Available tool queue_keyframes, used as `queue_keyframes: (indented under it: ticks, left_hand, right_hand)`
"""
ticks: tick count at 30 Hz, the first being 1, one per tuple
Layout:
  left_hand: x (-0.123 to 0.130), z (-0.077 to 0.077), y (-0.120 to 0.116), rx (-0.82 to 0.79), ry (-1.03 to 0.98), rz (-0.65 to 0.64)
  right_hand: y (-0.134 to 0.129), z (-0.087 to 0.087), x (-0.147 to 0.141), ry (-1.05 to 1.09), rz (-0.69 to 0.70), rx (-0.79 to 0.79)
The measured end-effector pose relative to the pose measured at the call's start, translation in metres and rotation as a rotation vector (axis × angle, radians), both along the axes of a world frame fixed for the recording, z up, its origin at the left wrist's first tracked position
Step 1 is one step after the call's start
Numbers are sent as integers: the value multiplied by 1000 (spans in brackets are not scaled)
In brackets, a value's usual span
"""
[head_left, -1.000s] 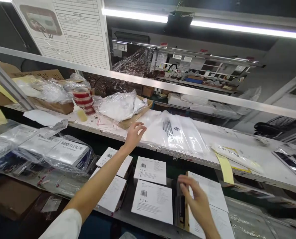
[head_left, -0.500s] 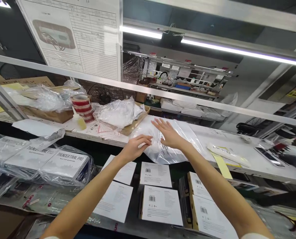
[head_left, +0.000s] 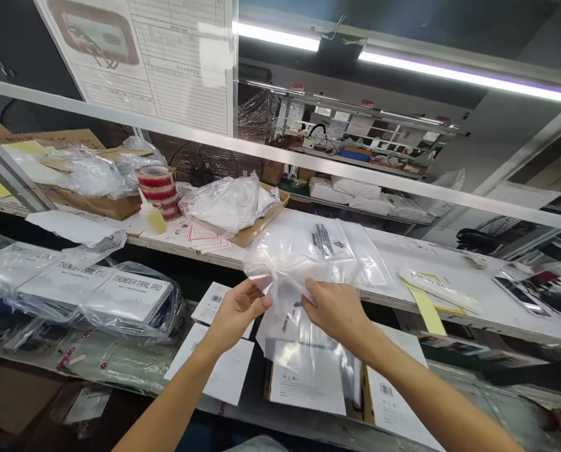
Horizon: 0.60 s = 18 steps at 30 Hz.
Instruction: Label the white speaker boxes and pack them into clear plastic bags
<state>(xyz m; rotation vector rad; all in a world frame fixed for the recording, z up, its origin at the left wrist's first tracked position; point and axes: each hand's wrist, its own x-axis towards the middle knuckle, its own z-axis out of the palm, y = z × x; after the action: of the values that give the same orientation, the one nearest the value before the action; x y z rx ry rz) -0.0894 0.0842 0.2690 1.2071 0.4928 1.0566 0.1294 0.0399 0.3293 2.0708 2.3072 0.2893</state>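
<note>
At the front edge of the bench (head_left: 416, 251), clear bag (head_left: 287, 289): is hanging down in front of a printed white box (head_left: 308, 398).
Left hand (head_left: 242, 311): is holding thumb and fingers slightly apart at the bag's left side; whether they are gripping film, I cannot tell.
Right hand (head_left: 330, 307): is curling its fingers nearly closed, pinching the film.
Bench top: is bearing flat printed bags (head_left: 372, 254), with red tape rolls (head_left: 160, 194) standing farther left.
</note>
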Motion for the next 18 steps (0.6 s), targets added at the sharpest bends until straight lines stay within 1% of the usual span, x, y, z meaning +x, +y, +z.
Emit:
queue_keyframes:
  ticks: [2, 3, 4, 6, 7, 8, 10, 11, 12, 13, 15, 16, 17, 18]
  left_hand:
    - [3, 10, -6, 2, -1, -40]
    - [4, 15, -8, -17, 5, -34]
    - [5, 20, -9, -45, 15, -14]
    - [3, 24, -9, -91, 39, 44]
    - [1, 24, -7, -96, 50, 63]
    - [-2, 23, -6, -91, 62, 69]
    - [-12, 17, -6, -78, 94, 65]
    - [-18, 13, -7, -75, 112, 60]
    - [-24, 10, -9, -73, 129, 54]
    - [-31, 6, -12, -71, 144, 45]
    - [-45, -2, -17, -59, 176, 6]
    - [-53, -6, -19, -50, 198, -16]
    - [-62, -10, -20, -44, 219, -29]
    - [-71, -15, -21, -42, 234, -30]
  right_hand:
    - [-10, -3, -9, 13, -4, 9]
    - [-16, -2, -13, 24, 14, 25]
    - [-22, 2, -15, 46, 59, 43]
    - [-38, 15, -14, 154, 204, 97]
    - [-46, 23, -12, 232, 276, 159]
    - [-53, 32, -8, 311, 316, 248]
    - [-61, 45, 1, 440, 294, 414]
    - [-62, 48, 5, 490, 264, 417]
    - [-60, 47, 7, 542, 249, 326]
    - [-56, 42, 8, 607, 258, 152]
    - [-46, 27, 7, 775, 295, -251]
    - [-41, 18, 6, 868, 285, -395]
    - [-38, 9, 5, 963, 256, -475]
    - [-35, 2, 3, 1053, 223, -503]
